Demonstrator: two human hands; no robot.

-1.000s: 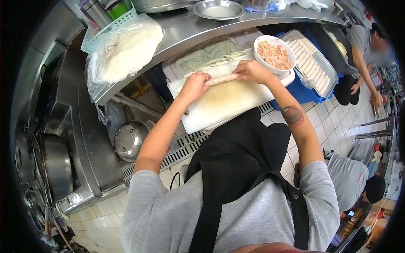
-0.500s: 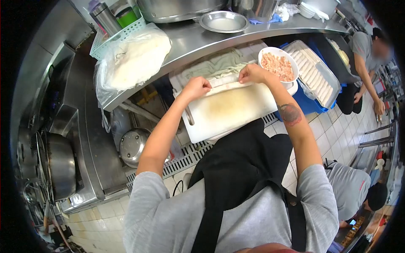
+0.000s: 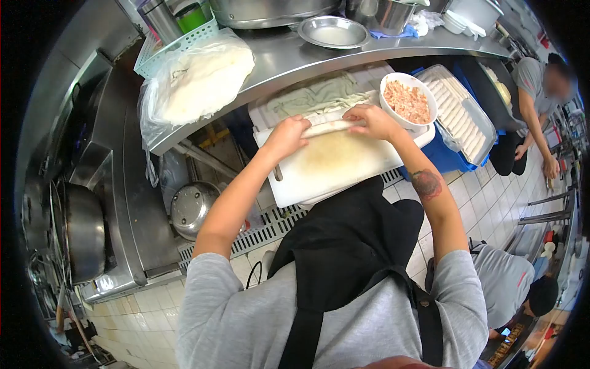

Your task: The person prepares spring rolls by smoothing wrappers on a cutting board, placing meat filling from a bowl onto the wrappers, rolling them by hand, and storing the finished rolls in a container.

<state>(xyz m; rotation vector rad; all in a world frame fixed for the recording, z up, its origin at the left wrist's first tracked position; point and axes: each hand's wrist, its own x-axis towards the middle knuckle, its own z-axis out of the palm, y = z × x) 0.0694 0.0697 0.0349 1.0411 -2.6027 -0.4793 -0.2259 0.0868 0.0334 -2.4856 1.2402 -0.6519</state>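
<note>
A pale, uncooked roll (image 3: pixel 326 128), like a spring roll, lies across the far edge of a white cutting board (image 3: pixel 295 181). My left hand (image 3: pixel 289 138) has its fingers curled over the roll's left end. At the other end my right hand (image 3: pixel 370 121) presses on it with bent fingers. The board's middle carries a yellowish stain. Just right of my right hand stands a white bowl rim (image 3: pixel 383 92) around chopped pinkish filling (image 3: pixel 407 101). Behind the roll lies a crumpled greenish cloth (image 3: pixel 316 95).
Several finished rolls (image 3: pixel 461 117) fill a tray (image 3: pixel 488 132) on a blue crate (image 3: pixel 448 150) at right. A steel counter (image 3: pixel 276 67) holds bagged dough (image 3: pixel 209 77) and a metal bowl (image 3: pixel 335 32). A pot (image 3: pixel 192 209) sits low at left. Two other people are at right.
Both hands have turned from pinching the sheet's far edge to pressing over the roll with lowered fingers. The roll looks more compact. The view has shifted slightly.
</note>
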